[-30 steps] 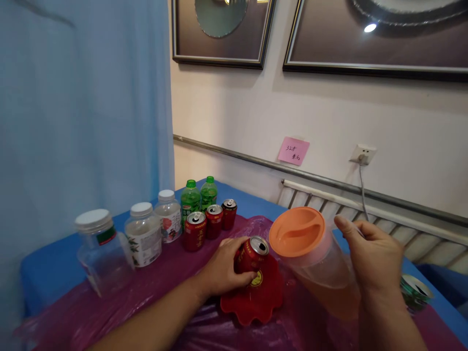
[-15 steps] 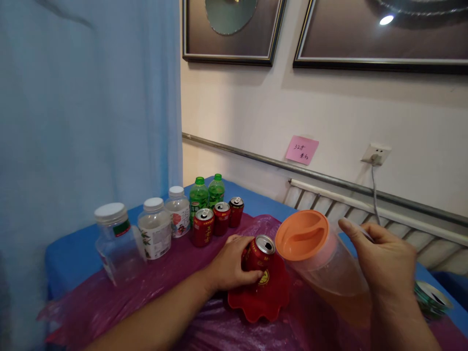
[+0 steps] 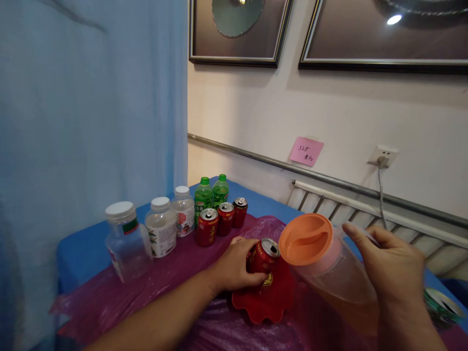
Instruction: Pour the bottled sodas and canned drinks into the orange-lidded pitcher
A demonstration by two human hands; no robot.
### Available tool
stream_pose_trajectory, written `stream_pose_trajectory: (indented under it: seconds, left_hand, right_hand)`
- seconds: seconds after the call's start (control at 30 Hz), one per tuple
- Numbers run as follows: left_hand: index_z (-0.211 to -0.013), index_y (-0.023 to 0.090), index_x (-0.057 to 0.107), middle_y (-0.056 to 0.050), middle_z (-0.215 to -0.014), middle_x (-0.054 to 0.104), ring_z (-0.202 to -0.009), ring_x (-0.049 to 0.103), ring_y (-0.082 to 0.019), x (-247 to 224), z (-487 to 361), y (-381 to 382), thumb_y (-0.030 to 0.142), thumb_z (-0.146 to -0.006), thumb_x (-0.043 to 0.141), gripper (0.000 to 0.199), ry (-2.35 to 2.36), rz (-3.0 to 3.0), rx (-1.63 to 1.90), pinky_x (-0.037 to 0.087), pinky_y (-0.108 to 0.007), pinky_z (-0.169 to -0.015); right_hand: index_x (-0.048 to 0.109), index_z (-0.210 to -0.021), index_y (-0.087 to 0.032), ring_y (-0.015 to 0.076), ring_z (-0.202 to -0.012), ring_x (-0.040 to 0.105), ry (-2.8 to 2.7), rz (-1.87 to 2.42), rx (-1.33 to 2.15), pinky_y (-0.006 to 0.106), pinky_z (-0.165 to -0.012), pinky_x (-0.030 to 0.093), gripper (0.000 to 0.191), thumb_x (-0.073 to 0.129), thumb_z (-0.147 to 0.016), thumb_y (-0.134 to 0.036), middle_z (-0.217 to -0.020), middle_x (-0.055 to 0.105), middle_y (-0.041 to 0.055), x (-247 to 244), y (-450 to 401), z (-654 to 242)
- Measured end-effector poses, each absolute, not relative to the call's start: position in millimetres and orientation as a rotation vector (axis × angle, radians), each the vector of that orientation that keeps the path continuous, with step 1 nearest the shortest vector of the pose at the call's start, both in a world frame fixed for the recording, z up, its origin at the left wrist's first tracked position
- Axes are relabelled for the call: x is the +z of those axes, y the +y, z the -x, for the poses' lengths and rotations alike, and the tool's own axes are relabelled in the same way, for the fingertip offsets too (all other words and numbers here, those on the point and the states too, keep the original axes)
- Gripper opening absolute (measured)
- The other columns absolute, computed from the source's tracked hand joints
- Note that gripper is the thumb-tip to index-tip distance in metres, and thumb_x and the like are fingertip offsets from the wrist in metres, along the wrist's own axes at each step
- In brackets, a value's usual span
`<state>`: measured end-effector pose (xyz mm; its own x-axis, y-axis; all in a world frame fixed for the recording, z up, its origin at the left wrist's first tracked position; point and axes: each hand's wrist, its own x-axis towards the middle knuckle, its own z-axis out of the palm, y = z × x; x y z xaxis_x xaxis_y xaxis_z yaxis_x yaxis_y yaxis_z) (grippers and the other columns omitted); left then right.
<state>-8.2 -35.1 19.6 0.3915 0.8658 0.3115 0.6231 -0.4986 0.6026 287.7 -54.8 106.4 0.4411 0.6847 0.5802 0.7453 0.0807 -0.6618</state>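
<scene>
My left hand (image 3: pixel 239 265) is wrapped round a red drink can (image 3: pixel 262 257), opened at the top and tilted a little to the right. Under the can lies a red dish with a scalloped edge (image 3: pixel 263 304). By its handle, my right hand (image 3: pixel 393 261) grips a clear plastic pitcher (image 3: pixel 345 278) with an orange lid (image 3: pixel 306 240). The pitcher leans left, its lid close beside the can's rim, and brownish liquid shows inside. Whether any liquid is flowing out, I cannot tell.
Several red cans (image 3: pixel 207 227) stand at the back, before green bottles (image 3: pixel 204 197). White-capped clear jars (image 3: pixel 126 243) line the left. A green can (image 3: pixel 442 307) sits at far right. Purple plastic sheeting (image 3: pixel 164 292) covers part of the blue table (image 3: pixel 84 239); a radiator (image 3: pixel 336 202) runs behind.
The whole view has shifted slightly, so everything appears a bit further right. Both hands keep their holds, and the can and pitcher stay close together with little other change.
</scene>
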Motion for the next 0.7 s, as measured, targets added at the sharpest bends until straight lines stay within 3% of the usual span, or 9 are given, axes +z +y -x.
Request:
stream_pose_trajectory:
  seconds: [0.37,0.7]
  left_hand:
    - [-0.125,0.022,0.063,-0.006,-0.113,0.071,-0.103,0.062,-0.030,17.8,8.9,-35.2,0.045,-0.063,0.083,0.069,1.292,-2.276,0.829,0.044,-0.043,-0.100]
    - [-0.120,0.022,0.065,-0.006,-0.115,0.073,-0.103,0.063,-0.030,16.8,7.9,-34.8,0.049,-0.064,0.083,0.064,1.286,-2.286,0.809,0.043,-0.042,-0.098]
  right_hand:
    - [0.059,-0.057,-0.021,0.0137,-0.055,0.040,-1.294,1.670,-0.073,0.027,-0.051,0.030,0.062,0.061,-0.073,-0.081,-0.053,0.036,-0.0039,103.2,-53.9,-288.9]
    - [0.055,-0.055,-0.022,0.0136,-0.055,0.039,-1.294,1.698,-0.070,0.027,-0.051,0.030,0.064,0.059,-0.071,-0.084,-0.053,0.034,-0.0038,103.2,-56.4,-286.7]
